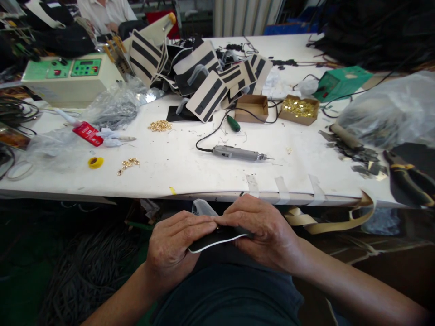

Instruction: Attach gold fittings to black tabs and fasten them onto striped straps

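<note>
Between my hands, over my lap and just in front of the table edge, is a dark flat panel (217, 240) with a pale cut edge. My left hand (175, 240) is closed on its left side, fingers lying across the top. On the other side my right hand (261, 231) grips it, thumb underneath. The fingertips of both hands meet near a small metal piece on the panel, mostly covered. A strip of clear plastic (203, 208) sticks up behind the fingers.
A grey electric screwdriver (236, 153) lies on the white table (190, 174). Around it are gold fittings (159, 126), a red glue bottle (87, 133), yellow tape (95, 162), a box of gold pieces (299, 109), stacked striped panels (207, 96) and pliers (409, 179). A person (107, 16) sits opposite.
</note>
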The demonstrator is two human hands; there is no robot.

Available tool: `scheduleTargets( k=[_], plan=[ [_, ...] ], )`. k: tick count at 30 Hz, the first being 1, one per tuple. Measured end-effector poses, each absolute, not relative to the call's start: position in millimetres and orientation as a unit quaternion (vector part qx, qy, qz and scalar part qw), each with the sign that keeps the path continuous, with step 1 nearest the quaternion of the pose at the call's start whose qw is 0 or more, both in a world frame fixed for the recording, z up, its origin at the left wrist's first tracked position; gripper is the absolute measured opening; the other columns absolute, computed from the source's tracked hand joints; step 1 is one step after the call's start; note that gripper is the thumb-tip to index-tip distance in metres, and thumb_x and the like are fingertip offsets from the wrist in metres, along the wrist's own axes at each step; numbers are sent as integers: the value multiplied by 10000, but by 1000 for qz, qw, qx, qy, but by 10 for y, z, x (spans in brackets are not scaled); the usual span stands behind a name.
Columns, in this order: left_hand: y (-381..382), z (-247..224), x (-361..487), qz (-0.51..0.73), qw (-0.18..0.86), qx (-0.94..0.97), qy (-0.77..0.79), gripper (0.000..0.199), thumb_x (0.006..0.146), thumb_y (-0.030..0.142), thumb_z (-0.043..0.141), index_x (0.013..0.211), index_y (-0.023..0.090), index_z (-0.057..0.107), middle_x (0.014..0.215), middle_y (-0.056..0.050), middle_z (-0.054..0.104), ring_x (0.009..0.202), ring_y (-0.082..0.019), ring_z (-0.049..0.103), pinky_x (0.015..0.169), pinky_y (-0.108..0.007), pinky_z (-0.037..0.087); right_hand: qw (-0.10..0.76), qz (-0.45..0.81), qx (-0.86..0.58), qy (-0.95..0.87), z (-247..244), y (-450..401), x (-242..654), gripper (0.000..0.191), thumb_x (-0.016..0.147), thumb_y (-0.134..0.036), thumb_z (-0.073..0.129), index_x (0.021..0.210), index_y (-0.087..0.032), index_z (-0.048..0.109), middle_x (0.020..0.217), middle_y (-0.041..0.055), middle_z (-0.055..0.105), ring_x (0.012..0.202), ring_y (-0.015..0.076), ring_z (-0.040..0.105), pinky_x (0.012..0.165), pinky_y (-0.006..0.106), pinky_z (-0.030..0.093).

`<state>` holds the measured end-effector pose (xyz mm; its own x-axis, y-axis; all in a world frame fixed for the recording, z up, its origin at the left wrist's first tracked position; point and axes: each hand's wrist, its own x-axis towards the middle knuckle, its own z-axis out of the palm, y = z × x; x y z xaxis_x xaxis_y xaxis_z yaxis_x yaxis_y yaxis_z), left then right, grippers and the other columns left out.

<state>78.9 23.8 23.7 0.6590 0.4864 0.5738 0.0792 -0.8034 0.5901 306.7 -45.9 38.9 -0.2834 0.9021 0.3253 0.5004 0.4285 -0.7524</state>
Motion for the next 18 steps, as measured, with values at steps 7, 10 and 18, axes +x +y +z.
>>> scheduleTargets(
  k=[7,10,18],
  plan=[
    [214,22,872,335,326,837,283,191,935,106,697,1045,231,792,912,-12,823,783,-153,765,731,-270,614,348,323,-489,-732,126,-352,3090,153,994,-202,632,1049,-212,775,939,58,781,859,191,701,834,334,501],
    [351,-100,959,255,402,784,397,136,928,236,700,992,233,821,886,-7,827,776,-196,770,712,-307,610,324,381,-523,-690,78,-181,3173,155,1004,-241,628,951,-200,768,909,31,749,853,166,674,794,286,483],
    [1014,-271,1313,129,562,643,504,265,808,366,768,978,166,806,875,-42,830,814,-269,787,697,-341,609,230,448,-631,-590,-63,460,3407,321,925,-377,630,674,-180,592,603,-51,478,581,109,444,540,255,300]
  ],
)
